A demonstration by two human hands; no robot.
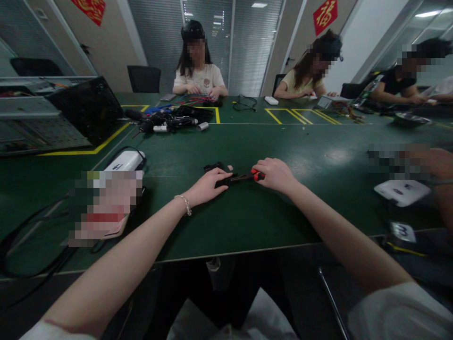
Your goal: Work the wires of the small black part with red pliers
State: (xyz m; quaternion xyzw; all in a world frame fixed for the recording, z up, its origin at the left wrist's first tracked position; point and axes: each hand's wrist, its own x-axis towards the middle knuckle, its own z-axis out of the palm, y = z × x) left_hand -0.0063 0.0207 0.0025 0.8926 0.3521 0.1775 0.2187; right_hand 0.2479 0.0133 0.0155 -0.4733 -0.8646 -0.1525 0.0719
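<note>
My left hand (208,185) rests on the green table (247,217), fingers laid over a small black part (226,180) and pressing it down. My right hand (274,174) is closed around the red-and-black handle of a screwdriver (255,175), whose shaft points left into that black part. Another small black piece (214,166) and a tiny white bit (230,167) lie just beyond my left hand.
A white power brick (124,161) with black cables lies at the left. A heap of black tools and parts (166,121) sits further back. Three people work at the far side and right. A white device (401,192) lies at the right.
</note>
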